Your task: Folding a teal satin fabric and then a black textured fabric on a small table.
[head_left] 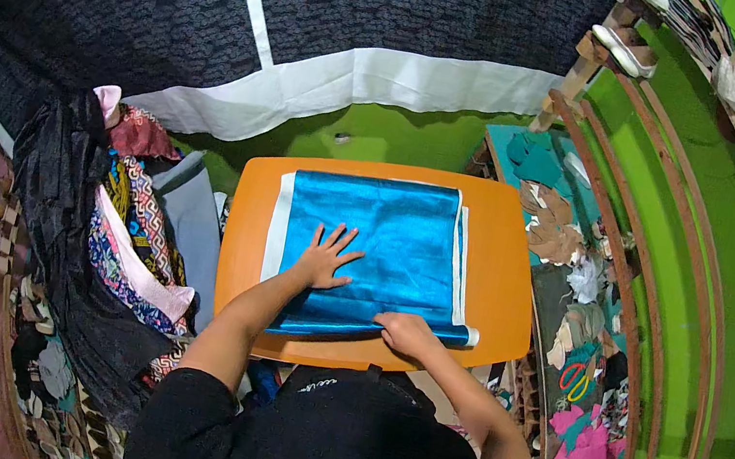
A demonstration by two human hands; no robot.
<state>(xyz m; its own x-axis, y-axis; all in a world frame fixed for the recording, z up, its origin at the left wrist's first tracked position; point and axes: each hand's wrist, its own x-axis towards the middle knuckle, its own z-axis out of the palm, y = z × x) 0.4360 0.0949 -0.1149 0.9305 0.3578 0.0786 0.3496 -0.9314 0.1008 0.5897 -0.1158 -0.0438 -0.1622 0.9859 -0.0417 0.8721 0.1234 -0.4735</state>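
Observation:
A sheet of shiny blue fabric [399,245] with a white underside covers most of the orange table [507,284]. White strips show along its left and right sides. Its near edge is rolled up into a narrow roll [321,328] that runs along the front of the table. My left hand [323,261] lies flat on the fabric left of the middle, fingers spread. At the right part of the roll, my right hand [405,334] is closed on the fabric; its fingertips are partly hidden.
Patterned cloths [132,257] and black fabric [74,276] are heaped at the left. On the right, a low bench holds fabric scraps [550,227] and red-and-yellow-handled scissors [575,379]. Wooden rails [675,215] with shoes [627,51] line the green wall. A dark curtain [427,4] hangs behind.

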